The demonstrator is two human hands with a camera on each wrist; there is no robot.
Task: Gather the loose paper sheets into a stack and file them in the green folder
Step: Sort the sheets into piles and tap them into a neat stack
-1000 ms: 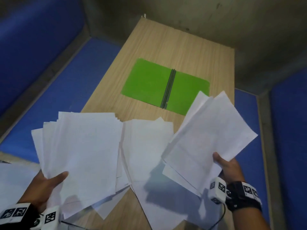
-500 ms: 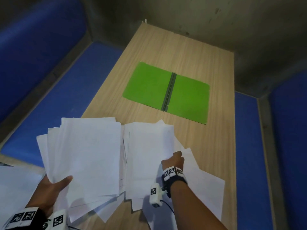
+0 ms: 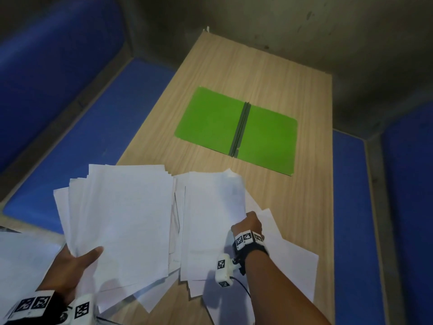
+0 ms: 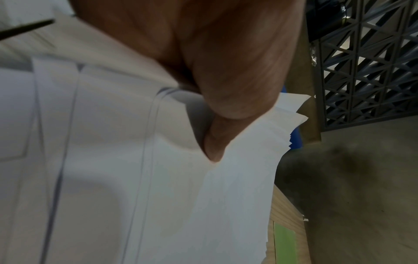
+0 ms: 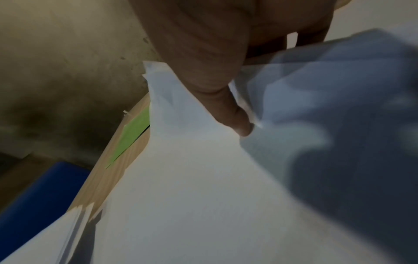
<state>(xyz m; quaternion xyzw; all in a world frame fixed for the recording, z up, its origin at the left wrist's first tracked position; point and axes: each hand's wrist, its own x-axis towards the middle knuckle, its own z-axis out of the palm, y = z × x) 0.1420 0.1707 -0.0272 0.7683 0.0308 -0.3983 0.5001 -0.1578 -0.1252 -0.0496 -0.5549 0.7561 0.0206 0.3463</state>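
The green folder (image 3: 236,130) lies open and flat on the far half of the wooden table (image 3: 269,73). My left hand (image 3: 79,256) grips a fanned bunch of white sheets (image 3: 124,219) at its near edge, thumb (image 4: 217,125) on top, held above the table's left side. My right hand (image 3: 247,219) pinches the right edge of the middle pile of sheets (image 3: 210,219), with its thumb (image 5: 237,116) pressed on the top sheet (image 5: 192,178). More sheets (image 3: 288,254) lie loose under and to the right of that wrist. A strip of the folder (image 5: 135,135) shows past the papers.
Blue padded seats (image 3: 98,127) run along both long sides of the table, the other at the right (image 3: 349,207). A grey wall (image 3: 281,24) closes the far end. Bare wood lies between the papers and the folder. More white paper (image 3: 21,259) lies at the lower left.
My right hand laid its raised bunch of sheets down on the table's right side, then moved left and took hold of the middle pile's edge. The left hand kept its bunch.
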